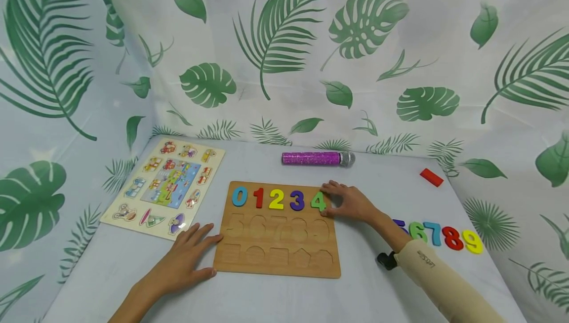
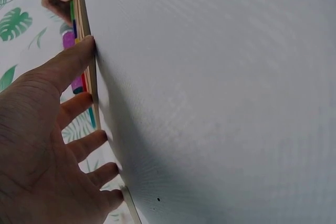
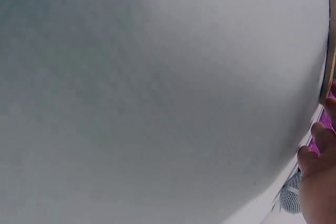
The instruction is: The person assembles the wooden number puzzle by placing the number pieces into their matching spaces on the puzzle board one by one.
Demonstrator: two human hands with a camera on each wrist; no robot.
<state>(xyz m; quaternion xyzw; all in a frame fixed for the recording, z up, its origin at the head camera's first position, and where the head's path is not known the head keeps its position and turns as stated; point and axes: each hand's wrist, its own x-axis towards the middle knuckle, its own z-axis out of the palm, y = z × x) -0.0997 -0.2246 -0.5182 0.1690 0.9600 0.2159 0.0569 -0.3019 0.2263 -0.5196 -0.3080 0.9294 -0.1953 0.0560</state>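
A wooden number board point(image 1: 277, 228) lies on the table, with a blue 0 point(image 1: 239, 196), red 1 point(image 1: 258, 197), yellow 2 point(image 1: 276, 199) and purple 3 point(image 1: 297, 200) in its top row. My right hand point(image 1: 351, 204) is at the board's upper right corner, thumb and fingers pinching the green number 4 point(image 1: 318, 201) at the end of that row. My left hand point(image 1: 188, 259) rests at the board's left edge, fingers spread and fingertips against it. In the left wrist view the left fingertips point(image 2: 97, 137) line up along the board's side.
Purple 5 point(image 1: 399, 223), green 6 point(image 1: 418, 231), blue 7 point(image 1: 433, 233), red 8 point(image 1: 452, 238) and yellow 9 point(image 1: 472, 241) lie right, partly behind the right forearm. A picture puzzle point(image 1: 133, 199) lies left, a purple microphone point(image 1: 311, 158) behind the board, a red block point(image 1: 431, 177) back right.
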